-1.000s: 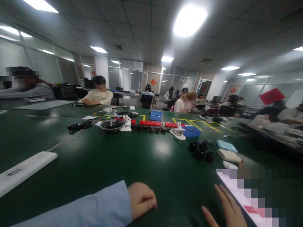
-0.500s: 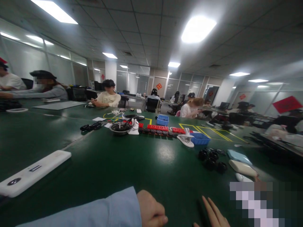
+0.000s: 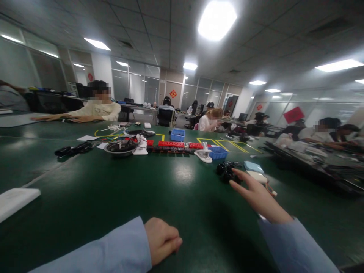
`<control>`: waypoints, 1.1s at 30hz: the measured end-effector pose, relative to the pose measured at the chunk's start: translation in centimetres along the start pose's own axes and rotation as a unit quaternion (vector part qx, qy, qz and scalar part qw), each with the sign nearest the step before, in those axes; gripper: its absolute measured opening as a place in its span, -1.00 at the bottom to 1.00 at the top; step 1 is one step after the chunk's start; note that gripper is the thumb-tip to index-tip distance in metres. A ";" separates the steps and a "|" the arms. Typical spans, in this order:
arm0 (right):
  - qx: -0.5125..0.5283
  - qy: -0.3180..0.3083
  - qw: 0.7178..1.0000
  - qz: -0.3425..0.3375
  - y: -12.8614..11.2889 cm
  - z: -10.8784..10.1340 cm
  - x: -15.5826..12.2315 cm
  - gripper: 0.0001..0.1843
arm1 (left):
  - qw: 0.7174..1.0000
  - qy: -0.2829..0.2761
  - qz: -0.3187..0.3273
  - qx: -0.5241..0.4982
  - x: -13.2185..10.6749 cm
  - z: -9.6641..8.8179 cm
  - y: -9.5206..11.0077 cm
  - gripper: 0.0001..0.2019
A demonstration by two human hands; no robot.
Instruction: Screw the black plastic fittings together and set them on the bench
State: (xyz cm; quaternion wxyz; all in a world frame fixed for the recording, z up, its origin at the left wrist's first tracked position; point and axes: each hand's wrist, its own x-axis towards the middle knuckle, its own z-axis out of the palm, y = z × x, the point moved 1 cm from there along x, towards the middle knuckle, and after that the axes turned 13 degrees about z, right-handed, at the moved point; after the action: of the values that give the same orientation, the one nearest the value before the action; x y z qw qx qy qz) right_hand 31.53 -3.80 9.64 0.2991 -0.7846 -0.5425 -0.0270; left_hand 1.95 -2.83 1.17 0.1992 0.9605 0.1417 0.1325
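My left hand point(image 3: 161, 239) rests on the green table point(image 3: 119, 197) near the front edge, fingers curled into a loose fist with nothing in them. My right hand point(image 3: 256, 193) is stretched forward over the table with fingers apart and empty. Its fingertips are just short of a cluster of small black round parts point(image 3: 226, 170). A cream oblong case point(image 3: 257, 176) and a light blue case point(image 3: 253, 167) lie beside that hand. Both arms wear light blue sleeves.
Farther back stand a row of red blocks point(image 3: 172, 144), two blue bins point(image 3: 217, 152) point(image 3: 178, 135), a white clamp point(image 3: 203, 155) and a round black dish point(image 3: 120, 147). A white slab point(image 3: 15, 199) lies at the left. Several people sit at tables behind.
My right hand has risen from the table's front edge and reached forward to the black round parts. The view has swung right. My left hand stays curled in place.
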 end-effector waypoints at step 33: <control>-0.047 0.139 0.928 0.342 6.5 10.5 12.2 -0.71 | 0.999 -0.026 -0.026 -0.020 -0.2 -0.5 0.1 -0.83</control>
State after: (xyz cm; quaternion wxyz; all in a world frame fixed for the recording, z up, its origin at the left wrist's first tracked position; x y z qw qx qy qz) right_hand 39.24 10.05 2.65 0.3257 -0.9239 -0.1923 -0.0572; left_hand 1.64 -2.78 1.56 0.2249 0.9556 0.1586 0.1053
